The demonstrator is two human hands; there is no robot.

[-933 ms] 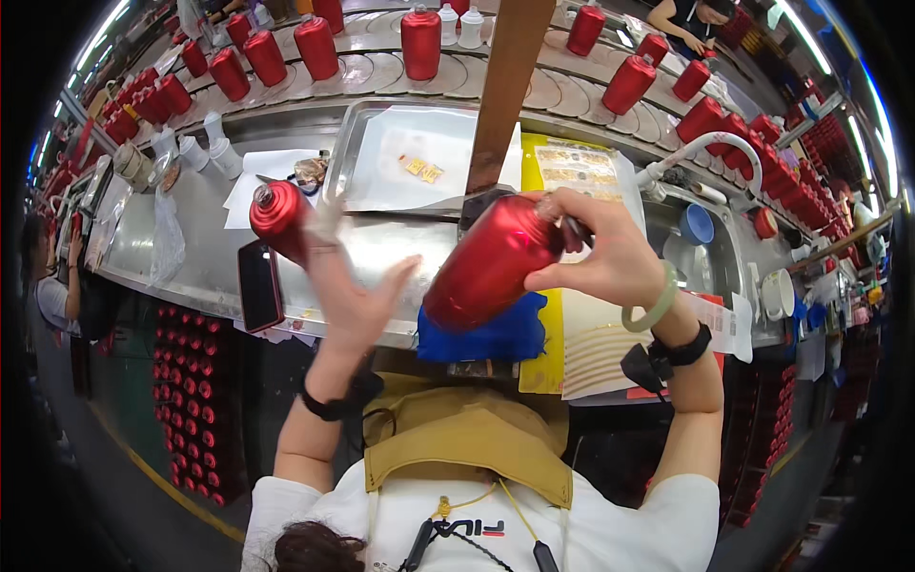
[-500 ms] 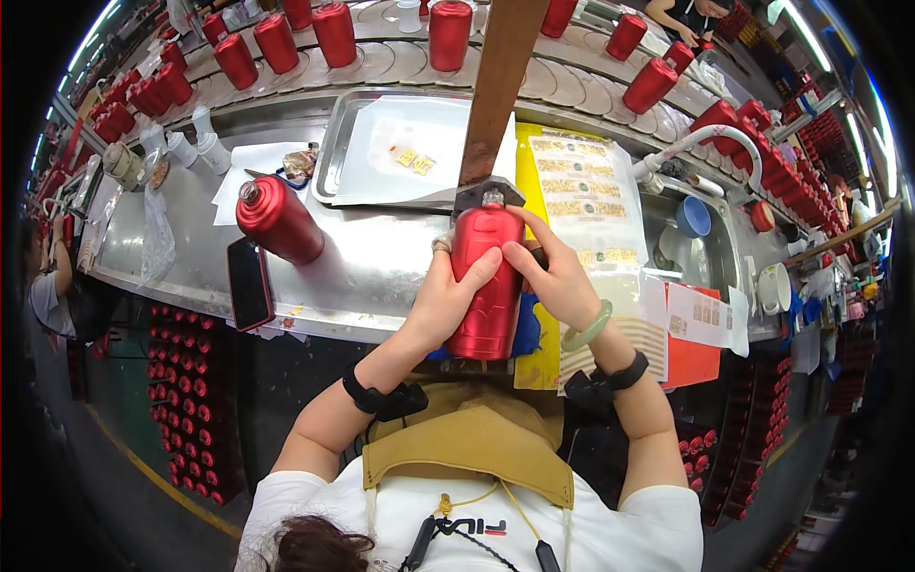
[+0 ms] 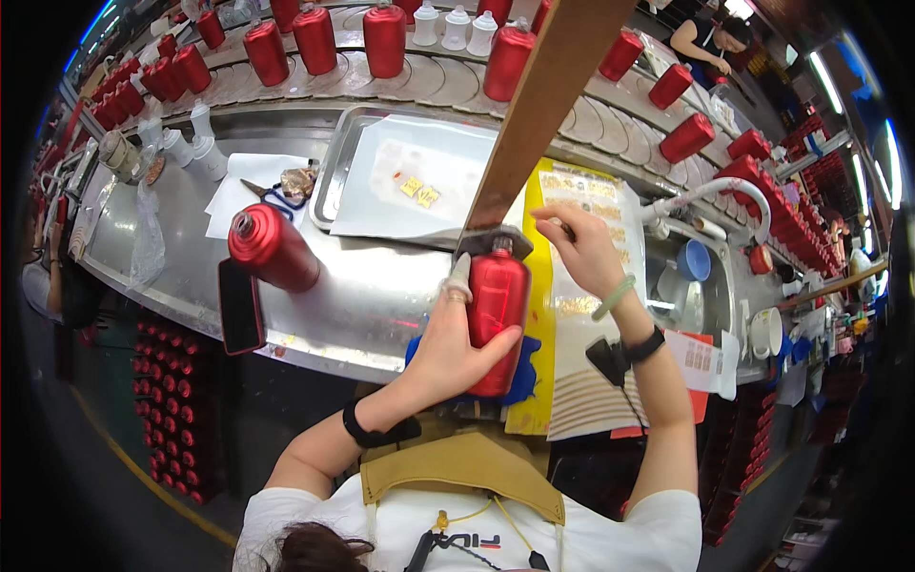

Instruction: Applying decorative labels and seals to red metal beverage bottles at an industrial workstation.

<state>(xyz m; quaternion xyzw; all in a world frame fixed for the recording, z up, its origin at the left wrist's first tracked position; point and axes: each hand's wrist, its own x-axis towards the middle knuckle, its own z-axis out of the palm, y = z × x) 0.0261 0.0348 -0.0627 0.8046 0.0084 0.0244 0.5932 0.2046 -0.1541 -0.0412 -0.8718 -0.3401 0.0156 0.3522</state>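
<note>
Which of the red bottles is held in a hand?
The red bottle standing upright over the blue cloth, gripped by the left hand. The other bottles stand untouched on the counter and conveyor.

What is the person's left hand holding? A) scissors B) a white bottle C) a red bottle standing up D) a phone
C: the left hand is wrapped around the red bottle, which stands upright on a blue cloth at the edge of the metal table.
</note>
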